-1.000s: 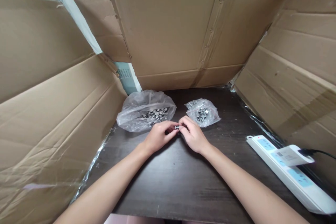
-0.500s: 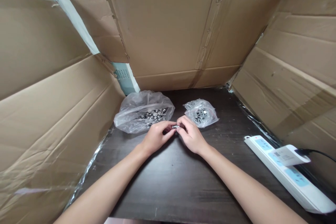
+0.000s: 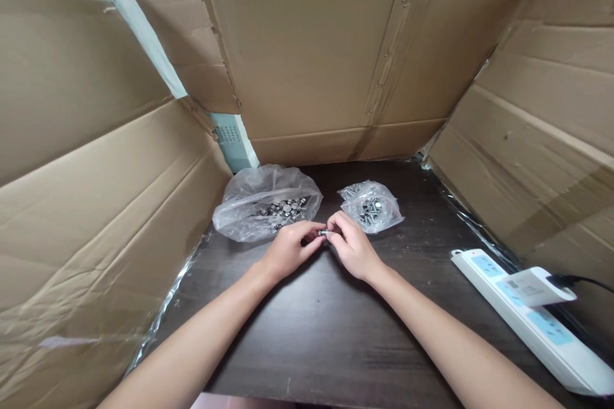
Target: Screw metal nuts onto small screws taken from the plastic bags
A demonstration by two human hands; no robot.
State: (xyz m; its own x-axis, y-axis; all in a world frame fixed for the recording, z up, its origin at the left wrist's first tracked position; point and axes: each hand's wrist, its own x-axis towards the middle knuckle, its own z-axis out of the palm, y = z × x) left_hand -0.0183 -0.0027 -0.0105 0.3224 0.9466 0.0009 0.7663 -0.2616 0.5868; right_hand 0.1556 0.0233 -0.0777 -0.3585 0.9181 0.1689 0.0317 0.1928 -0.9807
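Over the dark table, my left hand (image 3: 293, 245) and my right hand (image 3: 352, 246) meet fingertip to fingertip. Between them a small silvery screw (image 3: 324, 232) lies roughly level, pinched at both ends; its left end is partly hidden by my left fingers. Just beyond my left hand, a clear plastic bag (image 3: 244, 204) lies open with many round metal caps (image 3: 288, 208) in it. Behind my right hand is a smaller clear bag (image 3: 391, 214) holding silvery screws (image 3: 369, 209).
Cardboard walls (image 3: 307, 45) enclose the back and both sides of the dark table (image 3: 307, 339). At the right lies a white power strip (image 3: 522, 326) with a white plug-in adapter (image 3: 535, 287) and a black cable (image 3: 595, 281).
The whole view has shifted slightly, so everything sits a little further right. My hands keep their pinch on the screw, with only slight finger movement.
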